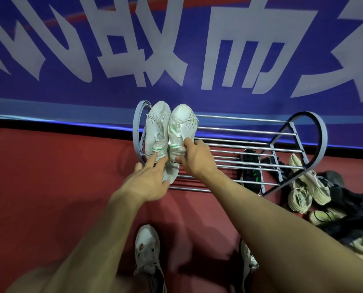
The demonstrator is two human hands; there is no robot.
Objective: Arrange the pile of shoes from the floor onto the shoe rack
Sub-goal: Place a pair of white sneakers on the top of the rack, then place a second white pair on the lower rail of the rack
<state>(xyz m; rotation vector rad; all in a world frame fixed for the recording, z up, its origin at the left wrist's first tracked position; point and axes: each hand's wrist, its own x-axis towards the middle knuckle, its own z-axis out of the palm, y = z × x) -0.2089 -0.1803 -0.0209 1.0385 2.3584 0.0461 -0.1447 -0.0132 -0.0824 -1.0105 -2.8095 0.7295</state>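
My own feet in white sneakers stand nearest on the red floor; my left hand reaches forward, fingers spread and nearly straight, fingertips touching the heel of the left white shoe; my right hand curls its thumb and fingers round the heel of the right white shoe; both shoes lie side by side at the left end of the shoe rack, toes toward the blue banner; a pile of shoes sits on the floor by the rack's right end, and a black shoe lies beneath its bars.
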